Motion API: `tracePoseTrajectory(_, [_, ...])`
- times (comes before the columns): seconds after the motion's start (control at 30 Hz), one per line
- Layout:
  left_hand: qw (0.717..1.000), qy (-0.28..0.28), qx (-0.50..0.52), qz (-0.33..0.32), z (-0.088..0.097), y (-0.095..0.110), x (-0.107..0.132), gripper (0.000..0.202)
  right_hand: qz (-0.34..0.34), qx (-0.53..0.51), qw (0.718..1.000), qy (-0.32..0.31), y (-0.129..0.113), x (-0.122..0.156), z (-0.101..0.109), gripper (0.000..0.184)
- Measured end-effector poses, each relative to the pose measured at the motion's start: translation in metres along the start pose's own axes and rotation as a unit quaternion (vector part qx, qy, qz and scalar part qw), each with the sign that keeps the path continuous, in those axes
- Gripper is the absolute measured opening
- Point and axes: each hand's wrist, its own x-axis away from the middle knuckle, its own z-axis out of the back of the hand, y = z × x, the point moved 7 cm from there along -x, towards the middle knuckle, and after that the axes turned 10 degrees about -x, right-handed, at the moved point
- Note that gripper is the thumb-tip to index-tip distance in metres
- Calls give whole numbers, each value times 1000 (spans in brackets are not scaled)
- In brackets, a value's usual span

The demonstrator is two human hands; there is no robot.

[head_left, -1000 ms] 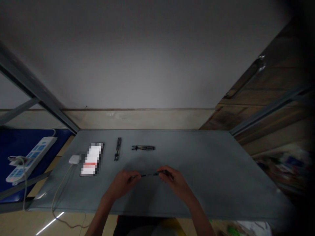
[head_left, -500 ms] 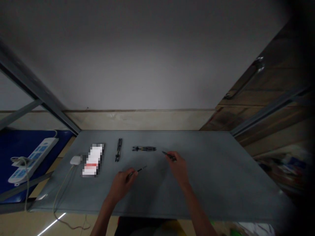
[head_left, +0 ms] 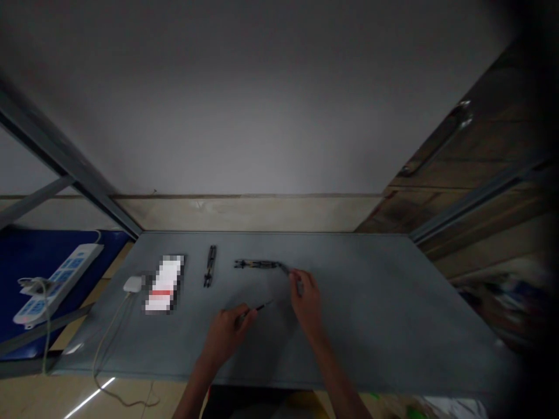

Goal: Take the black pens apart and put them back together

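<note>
Left hand (head_left: pixel 229 333) clamped on slim pointed tool (head_left: pixel 262 306) over counter (head_left: pixel 371 314); right hand (head_left: pixel 307 299) pinching dark stick (head_left: pixel 284 268) by right end of dark bundle (head_left: pixel 256 264). I judge both light, stiff, slippery; grip mid-barrel.

Two hands (head_left: pixel 306 299), two held dark pieces (head_left: pixel 262 306), two lying dark bundles (head_left: pixel 210 266), one power strip (head_left: pixel 59 285), one pixelated slab (head_left: pixel 165 284).

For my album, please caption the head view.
Left hand grips a thin rod, right hand a dark stick, at a grey table.

Thin tool (head_left: pixel 263 306) partly hidden by left fingers (head_left: pixel 250 315), forearms (head_left: pixel 335 366) cut off, phone screen (head_left: pixel 165 282) pixelated
</note>
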Motion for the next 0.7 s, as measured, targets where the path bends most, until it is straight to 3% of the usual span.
tracePoseTrajectory(0.1, [1000,4,-20,-14,0,7,-3,44,-93,-103,984,-116,3,28,-8,38])
tracePoseTrajectory(0.2, [998,4,-62,-33,-1,14,-5,39,-162,-219,935,-226,-2,57,-23,46])
tracePoseTrajectory(0.27, [996,2,-86,-39,-3,18,-6,36,-189,-256,910,-266,-6,68,-30,42])
tracePoseTrajectory(0.47, [996,-1,-76,-37,-2,16,-4,32,-214,-307,882,-288,-13,69,-36,31])
tracePoseTrajectory(0.7, [997,46,48,49,8,-18,-8,46,-201,-361,877,-244,-10,59,-27,26])
